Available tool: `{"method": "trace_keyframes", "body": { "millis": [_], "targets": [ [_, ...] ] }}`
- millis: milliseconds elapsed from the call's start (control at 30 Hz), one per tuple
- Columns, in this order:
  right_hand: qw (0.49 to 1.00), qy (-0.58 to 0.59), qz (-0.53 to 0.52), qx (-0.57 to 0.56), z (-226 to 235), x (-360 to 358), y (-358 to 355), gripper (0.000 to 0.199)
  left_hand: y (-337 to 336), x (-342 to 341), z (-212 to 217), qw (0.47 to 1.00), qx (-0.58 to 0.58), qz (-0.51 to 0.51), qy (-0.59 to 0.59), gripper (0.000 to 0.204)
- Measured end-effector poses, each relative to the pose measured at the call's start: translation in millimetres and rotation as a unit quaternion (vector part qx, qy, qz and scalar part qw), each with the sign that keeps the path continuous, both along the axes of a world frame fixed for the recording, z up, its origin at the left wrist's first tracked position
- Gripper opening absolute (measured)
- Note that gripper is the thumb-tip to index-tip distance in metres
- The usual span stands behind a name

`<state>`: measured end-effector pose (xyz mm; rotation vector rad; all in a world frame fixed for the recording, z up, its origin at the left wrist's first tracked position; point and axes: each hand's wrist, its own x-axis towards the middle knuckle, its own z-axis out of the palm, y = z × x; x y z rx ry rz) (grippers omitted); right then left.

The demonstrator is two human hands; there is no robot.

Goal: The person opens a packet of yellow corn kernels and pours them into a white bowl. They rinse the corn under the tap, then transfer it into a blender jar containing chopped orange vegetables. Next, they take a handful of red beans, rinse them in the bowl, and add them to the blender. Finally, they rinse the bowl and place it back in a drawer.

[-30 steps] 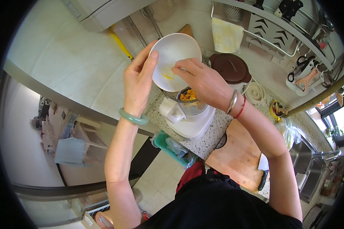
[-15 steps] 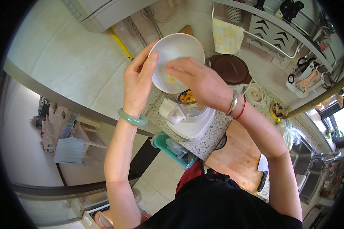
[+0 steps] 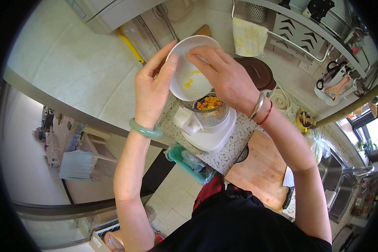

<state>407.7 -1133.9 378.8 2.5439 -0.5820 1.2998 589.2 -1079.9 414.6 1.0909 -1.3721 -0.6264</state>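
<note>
My left hand [image 3: 153, 84] is closed on the rim of a white bowl [image 3: 202, 87], its thumb over the inside edge. The bowl is tipped above a white food processor [image 3: 216, 138] with a clear container [image 3: 216, 119]. Orange diced pieces [image 3: 209, 103] lie in that container. A few yellow-orange bits [image 3: 189, 84] cling to the bowl's inner wall. Over the bowl's right side reaches my right hand [image 3: 231, 77], fingers extended against the inside and slightly apart. Nothing shows in them; the thumb is hidden.
A wooden cutting board [image 3: 252, 172] lies on the speckled counter, with a black-handled knife [image 3: 288, 189] at its right edge. Behind my right hand stands a brown-lidded pot [image 3: 260, 73]. A lined green bin [image 3: 189, 161] is below the counter edge. The sink [image 3: 334, 176] is at right.
My right hand has moved up inside the bowl, uncovering more yellow-orange bits and more of the orange pieces below. My left hand still holds the bowl, almost unmoved.
</note>
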Motion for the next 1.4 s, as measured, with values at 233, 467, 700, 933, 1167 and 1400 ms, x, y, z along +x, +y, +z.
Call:
{"method": "trace_keyframes", "body": {
  "millis": [233,467,700,933,1167,1400],
  "targets": [
    [0.996,0.036,0.016,0.086,-24,-1,9,0.038,-4,-1,-2,1.000,-0.016,0.024,-0.006,0.038],
    [1.000,0.024,-0.004,-0.007,-14,-4,-3,0.036,-3,-4,-5,0.999,-0.025,0.020,0.030,0.038],
    [0.976,-0.021,0.105,0.187,-24,-6,8,0.041,-4,6,-9,0.999,-0.005,0.036,0.009,0.039],
    [0.996,0.013,0.045,0.071,-18,5,1,0.045,-5,-3,-5,0.999,-0.021,0.006,0.036,0.039],
    [0.987,-0.023,0.098,0.126,-21,6,4,0.040,-7,3,-12,0.999,-0.018,0.013,0.024,0.038],
    [0.989,0.024,0.094,0.114,-22,8,5,0.043,-10,0,-9,0.999,-0.042,0.019,0.017,0.039]
  ]
}}
